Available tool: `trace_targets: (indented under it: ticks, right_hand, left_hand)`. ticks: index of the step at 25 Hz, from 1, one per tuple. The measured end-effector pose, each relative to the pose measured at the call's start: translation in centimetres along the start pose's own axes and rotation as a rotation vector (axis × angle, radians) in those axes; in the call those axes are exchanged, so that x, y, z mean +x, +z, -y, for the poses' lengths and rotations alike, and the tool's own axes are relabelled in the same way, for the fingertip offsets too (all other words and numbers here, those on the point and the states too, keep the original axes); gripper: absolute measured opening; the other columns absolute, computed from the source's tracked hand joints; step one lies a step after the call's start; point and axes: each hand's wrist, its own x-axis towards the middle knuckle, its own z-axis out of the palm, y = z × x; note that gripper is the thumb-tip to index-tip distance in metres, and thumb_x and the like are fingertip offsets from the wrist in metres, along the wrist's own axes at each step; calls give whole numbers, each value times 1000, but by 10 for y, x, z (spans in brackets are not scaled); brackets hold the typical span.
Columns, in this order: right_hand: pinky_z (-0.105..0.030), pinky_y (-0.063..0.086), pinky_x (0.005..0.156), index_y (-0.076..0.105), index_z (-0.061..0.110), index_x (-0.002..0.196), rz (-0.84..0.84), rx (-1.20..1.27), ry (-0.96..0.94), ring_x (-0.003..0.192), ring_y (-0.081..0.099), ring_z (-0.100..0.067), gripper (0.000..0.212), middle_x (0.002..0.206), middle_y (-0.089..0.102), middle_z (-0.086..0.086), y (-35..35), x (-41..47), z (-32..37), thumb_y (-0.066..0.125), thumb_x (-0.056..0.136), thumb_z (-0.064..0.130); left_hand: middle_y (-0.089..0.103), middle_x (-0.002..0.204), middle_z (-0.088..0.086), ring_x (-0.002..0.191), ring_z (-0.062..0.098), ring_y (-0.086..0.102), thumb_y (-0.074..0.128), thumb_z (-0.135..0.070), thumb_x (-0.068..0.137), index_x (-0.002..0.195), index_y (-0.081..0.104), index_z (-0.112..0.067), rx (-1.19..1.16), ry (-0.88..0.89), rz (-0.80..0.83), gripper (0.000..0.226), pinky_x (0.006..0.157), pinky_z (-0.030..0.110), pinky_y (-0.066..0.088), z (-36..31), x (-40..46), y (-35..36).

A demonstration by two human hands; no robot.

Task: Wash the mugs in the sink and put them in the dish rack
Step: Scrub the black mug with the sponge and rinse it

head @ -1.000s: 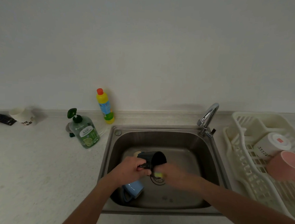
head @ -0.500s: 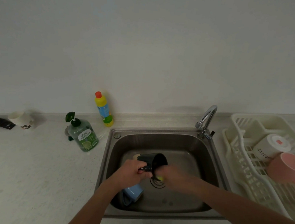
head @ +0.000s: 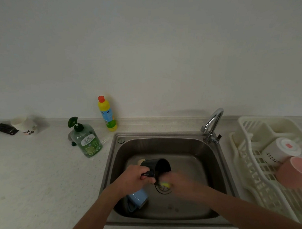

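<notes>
Over the steel sink (head: 220, 166) my left hand (head: 134, 178) grips a dark mug (head: 158, 166) by its handle, tilted with its mouth toward the right. My right hand (head: 182, 184), blurred by motion, holds a yellow-green sponge (head: 166, 184) at the mug's lower rim. A blue mug (head: 137, 198) lies on its side in the sink under my left wrist. A small beige thing (head: 140, 161) peeks out behind the dark mug. In the white dish rack (head: 247, 169) on the right lie a white mug (head: 279, 151) and a pink mug (head: 295, 172).
The tap (head: 212, 124) stands at the sink's back right corner. A green soap pump bottle (head: 86, 140) and a yellow cleaner bottle (head: 107, 114) stand on the counter left of the sink. Far left are a white cup (head: 26, 126) and a black packet (head: 5, 129).
My right hand has kept moving the sponge at the dark mug's mouth. The left hand still holds the mug in about the same place.
</notes>
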Motion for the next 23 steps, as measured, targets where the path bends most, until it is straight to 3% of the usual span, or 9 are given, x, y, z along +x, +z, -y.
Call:
trace_targets:
  ticks: [3, 6, 9, 12, 14, 16, 18, 20, 23]
  right_hand:
    - [-63, 14, 116, 52, 17, 137, 20, -612, -105, 139, 40, -23, 43, 147, 47, -8, 5, 13, -23, 49, 95, 8]
    - [-24, 44, 85, 64, 11, 97, -59, 197, 149, 104, 62, -26, 17, 98, 64, -8, 6, 31, 8, 48, 96, 5]
    - [-20, 40, 80, 66, -6, 93, -34, 608, 103, 89, 55, -18, 15, 86, 61, -14, 8, 28, 13, 57, 90, 5]
    - [-40, 37, 107, 69, 11, 109, -105, -346, -189, 109, 62, -20, 25, 115, 67, -9, 0, 15, -6, 62, 86, 5]
    - [-32, 50, 94, 73, 16, 87, -372, -609, -312, 86, 69, -15, 18, 91, 72, -2, -6, 14, -5, 72, 71, 8]
    - [-17, 45, 67, 70, 9, 80, -350, -133, -112, 76, 65, -18, 10, 80, 67, -7, -6, 21, 9, 62, 79, 2]
    - [-22, 41, 61, 67, 7, 82, -135, 788, 258, 74, 58, -17, 13, 76, 62, -5, -4, 22, 24, 55, 83, 3]
    - [-21, 43, 61, 66, 17, 78, -99, 1102, 233, 67, 55, -6, 21, 67, 61, 6, 1, 9, 20, 55, 86, 1]
    - [-41, 42, 101, 67, 17, 110, -22, 22, -96, 110, 62, -11, 26, 111, 68, -4, -4, -12, -9, 50, 96, 4]
  left_hand:
    - [62, 74, 6, 70, 17, 60, 68, -31, 90, 68, 52, -28, 13, -16, 33, 28, 73, 30, 52, -1, -4, 5]
    - [54, 68, -2, 63, 8, 50, 68, -32, 91, 68, 53, -25, 12, 10, 8, 28, 65, 27, 47, -2, -2, 7]
    - [63, 76, 6, 67, 12, 57, 67, -33, 91, 80, 62, -16, -3, -14, -35, 21, 69, 28, 49, 7, -5, 0]
    - [65, 77, 6, 70, 17, 60, 66, -34, 91, 80, 62, -16, 14, -6, -30, 22, 69, 27, 49, 3, -7, 3]
    - [54, 66, -2, 60, 7, 50, 65, -32, 92, 71, 55, -22, 35, 16, -52, 26, 61, 19, 41, -4, -5, 7]
    - [40, 59, -9, 55, 2, 42, 66, -29, 92, 61, 40, -30, 49, 44, -105, 40, 56, 15, 33, -8, -2, 8]
    - [36, 57, -9, 55, 1, 43, 67, -28, 92, 60, 35, -31, 69, 75, -117, 45, 55, 15, 32, -8, -1, 9]
    - [38, 58, -8, 57, 0, 45, 66, -28, 92, 62, 36, -30, 72, 85, -100, 43, 57, 14, 34, -9, -2, 9]
    - [42, 62, -11, 54, 0, 43, 65, -30, 93, 65, 41, -29, 71, 55, -40, 37, 57, 11, 36, -12, -1, 14]
